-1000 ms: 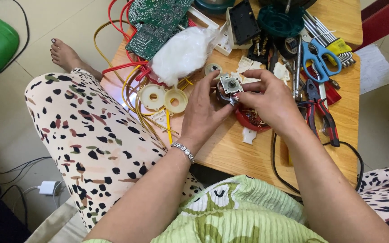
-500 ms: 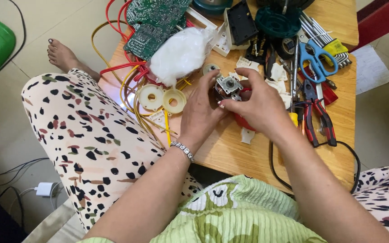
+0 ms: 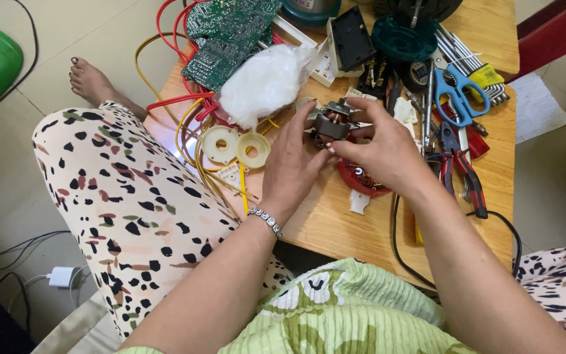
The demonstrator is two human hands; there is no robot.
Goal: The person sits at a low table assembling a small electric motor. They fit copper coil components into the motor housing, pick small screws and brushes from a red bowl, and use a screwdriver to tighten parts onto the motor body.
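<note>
Your left hand (image 3: pixel 294 162) and right hand (image 3: pixel 380 145) both grip the small motor (image 3: pixel 331 123), fingers closed around it, held just above the table (image 3: pixel 335 226). Since a second ago you've turned it: its coil side now faces you, suggesting inspection. The red part (image 3: pixel 359 181) lies untouched beneath.

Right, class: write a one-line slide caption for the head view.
Both hands, left and right, hold a small motor over a cluttered table.
</note>
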